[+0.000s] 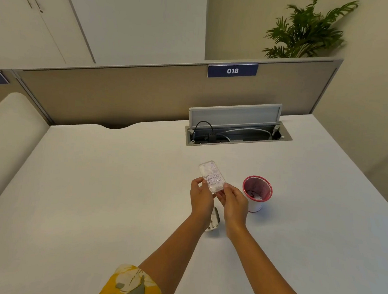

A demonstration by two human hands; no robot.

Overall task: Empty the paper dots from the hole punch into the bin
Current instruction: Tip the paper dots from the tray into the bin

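Note:
A clear plastic tray [211, 175] full of pale paper dots is held above the white desk [91, 196], its open side facing me. My left hand [201, 199] pinches its near left edge and my right hand [234, 203] pinches its near right corner. The hole punch body [214, 220], white and grey, lies on the desk beneath my wrists, mostly hidden. A small bin [257, 193] with a red rim and a pink liner stands just right of my right hand, with some paper bits at its bottom.
An open cable hatch [236, 131] with wires sits at the back of the desk. A beige partition [123, 95] with a blue "018" label [232, 70] runs behind it. A plant [308, 33] stands beyond at the right.

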